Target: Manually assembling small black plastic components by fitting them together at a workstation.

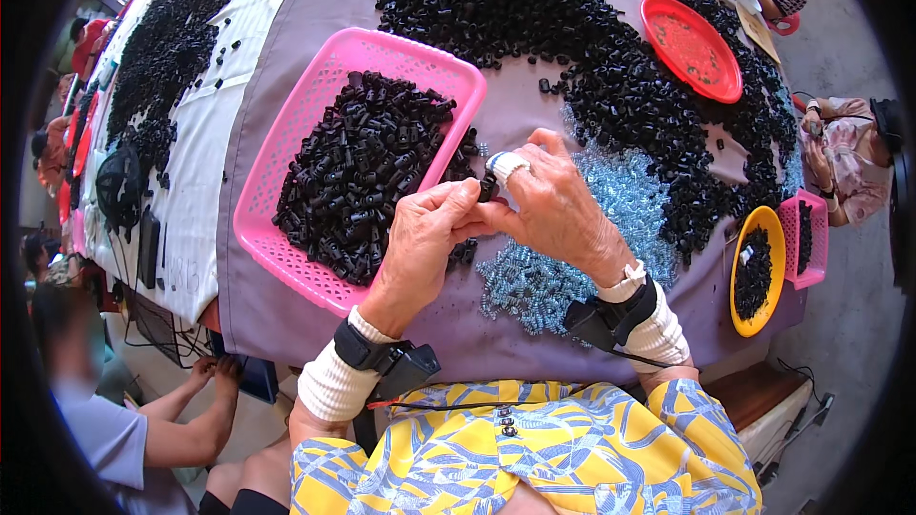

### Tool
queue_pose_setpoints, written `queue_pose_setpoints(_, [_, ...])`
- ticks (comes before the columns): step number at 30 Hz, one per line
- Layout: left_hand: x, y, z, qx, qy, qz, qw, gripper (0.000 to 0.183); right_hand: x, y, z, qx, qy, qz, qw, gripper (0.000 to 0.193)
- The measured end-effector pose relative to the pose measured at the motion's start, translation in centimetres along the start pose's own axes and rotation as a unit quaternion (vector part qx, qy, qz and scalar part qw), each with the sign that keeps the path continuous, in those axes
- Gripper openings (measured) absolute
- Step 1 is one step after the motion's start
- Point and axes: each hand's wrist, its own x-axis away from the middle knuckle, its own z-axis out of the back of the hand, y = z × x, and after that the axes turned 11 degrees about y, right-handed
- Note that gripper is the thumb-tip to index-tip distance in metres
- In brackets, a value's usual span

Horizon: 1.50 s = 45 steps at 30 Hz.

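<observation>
My hands meet in the middle of the view, over the gap between a pink basket and a heap of springs. My left hand (420,238) is closed, thumb and fingertips pinching a small black plastic part (488,188) that looks like a cord lock. My right hand (558,205) is closed on the same part from the other side. One of its fingers wears a white and blue finger wrap (506,167). The pink basket (277,124), beside my left hand, holds many such black parts (363,172). Small shiny bluish springs (544,281) lie below and beyond my right hand.
A large heap of black parts (496,10) spreads over the cloth-covered table (286,315). On it sits a red tray (692,48). A yellow bowl (759,272) and a small pink basket (806,238) stand at right. Other people work at left and right.
</observation>
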Motion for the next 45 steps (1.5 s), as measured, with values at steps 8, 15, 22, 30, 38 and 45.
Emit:
queue_pose_setpoints(8, [0.1,0.1,-0.2,0.004,-0.017,-0.007,1.0,0.025,-0.2,-0.4,0.3,-0.007,0.014,-0.01,1.0,0.027])
queue_pose_setpoints(15, [0.3,0.1,0.0,0.119,-0.091,0.087,0.985,0.028,-0.2,-0.4,0.4,-0.056,0.014,-0.008,0.998,0.026])
queue_pose_setpoints(22, [0.4,-0.1,-0.1,0.12,-0.067,0.074,0.988,0.025,-0.1,-0.3,0.3,-0.065,0.027,0.034,0.997,0.02])
queue_pose_setpoints(30, [0.4,0.3,-0.1,0.073,-0.067,0.057,0.993,0.033,0.0,0.5,-0.1,-0.083,0.056,0.045,0.994,0.027])
queue_pose_setpoints(38, [1.0,1.5,-0.2,-0.019,-0.034,-0.018,0.999,0.024,-1.4,0.0,0.9,-0.072,-0.003,0.038,0.997,0.028])
queue_pose_setpoints(45, [1.0,3.8,3.6,-0.052,0.123,-0.157,0.979,0.013,0.7,2.3,0.4,-0.02,0.003,-0.013,1.0,0.017])
